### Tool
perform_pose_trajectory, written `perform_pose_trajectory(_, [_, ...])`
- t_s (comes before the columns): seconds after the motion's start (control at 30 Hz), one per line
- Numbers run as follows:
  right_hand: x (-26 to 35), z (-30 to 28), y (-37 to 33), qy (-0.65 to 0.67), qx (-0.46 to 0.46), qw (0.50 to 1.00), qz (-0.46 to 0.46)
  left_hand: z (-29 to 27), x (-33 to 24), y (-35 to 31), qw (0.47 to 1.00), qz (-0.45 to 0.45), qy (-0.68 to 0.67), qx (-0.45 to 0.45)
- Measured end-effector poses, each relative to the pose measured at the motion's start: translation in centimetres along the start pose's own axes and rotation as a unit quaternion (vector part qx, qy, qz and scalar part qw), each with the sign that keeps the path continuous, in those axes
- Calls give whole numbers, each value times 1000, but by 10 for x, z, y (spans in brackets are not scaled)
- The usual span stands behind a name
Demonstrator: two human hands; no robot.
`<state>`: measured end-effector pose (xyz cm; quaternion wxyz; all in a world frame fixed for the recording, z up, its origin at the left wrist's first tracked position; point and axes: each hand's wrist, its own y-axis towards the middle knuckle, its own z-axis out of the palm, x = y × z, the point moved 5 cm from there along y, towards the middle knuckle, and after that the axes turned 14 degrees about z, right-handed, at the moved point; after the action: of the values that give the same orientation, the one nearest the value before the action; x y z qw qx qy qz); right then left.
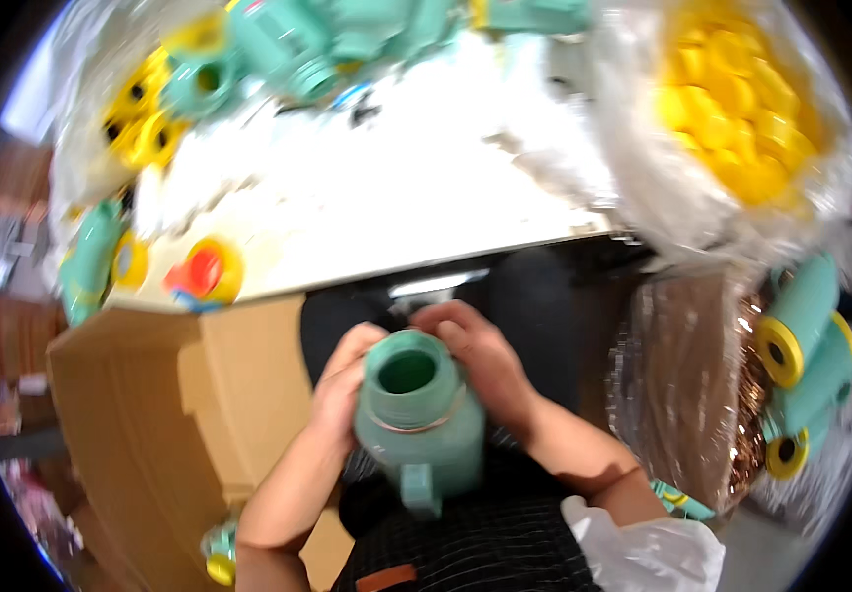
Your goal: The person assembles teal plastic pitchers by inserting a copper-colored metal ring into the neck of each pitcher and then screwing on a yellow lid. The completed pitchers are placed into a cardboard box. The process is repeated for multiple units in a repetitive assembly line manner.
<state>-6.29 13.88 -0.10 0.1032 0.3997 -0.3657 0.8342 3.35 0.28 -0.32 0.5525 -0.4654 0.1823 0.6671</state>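
A green translucent plastic bottle (436, 449) is held in front of my body, its open round mouth turned up toward me. A small block-like lug, perhaps a handle, juts from its near side. Around the bottle below the neck runs a thin copper-coloured ring (426, 426). My left hand (342, 385) is closed on the bottle's left side. My right hand (483, 360) grips the far right side close to the neck, its fingers curled and partly hidden behind the bottle.
On the white table (376, 212) lie green bottles (288, 44), yellow rings and a tape roll (219, 271). A bag of yellow caps (732, 109) stands far right. Left is an open cardboard box (140, 395); right, a plastic-lined box (682, 375) beside copper-coloured strands (747, 395) and green bottles (806, 316).
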Motion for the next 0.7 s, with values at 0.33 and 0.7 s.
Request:
perform_pose_trajectory(0.33, [95, -16, -102, -269, -70, 820, -500, 36, 33, -33, 992, 48, -72, -88])
perform_pose_trajectory(0.7, [284, -344, -45, -381, -734, 559, -58, -16, 92, -15, 991, -73, 0, -116])
